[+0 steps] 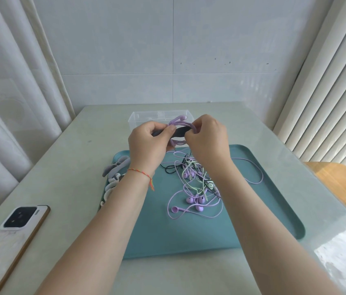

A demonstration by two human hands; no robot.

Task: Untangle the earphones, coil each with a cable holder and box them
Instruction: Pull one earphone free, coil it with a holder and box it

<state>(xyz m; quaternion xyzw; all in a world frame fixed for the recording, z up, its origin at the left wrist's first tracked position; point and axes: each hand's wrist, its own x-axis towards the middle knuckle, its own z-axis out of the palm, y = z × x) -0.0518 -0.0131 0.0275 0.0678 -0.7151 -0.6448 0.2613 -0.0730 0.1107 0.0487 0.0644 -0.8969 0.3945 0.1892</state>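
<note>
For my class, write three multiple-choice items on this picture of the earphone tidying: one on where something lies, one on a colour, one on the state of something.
1. Where does the phone lie?
A. In the clear box
B. On the table, left of the tray
C. On the tray

2. What colour is the coiled earphone cable held in the hands?
A. Purple
B. Red
C. White

3. In what state are the earphones on the tray?
A. Each coiled in a holder
B. A loose tangled heap
C. Packed in a bag

Key: 1 B, the phone rests on the table beside the tray's left edge. 2 A, the left hand and right hand grip purple loops with a dark cable holder across them. 3 B, the tangled earphones cross one another in purple, green and black.
</note>
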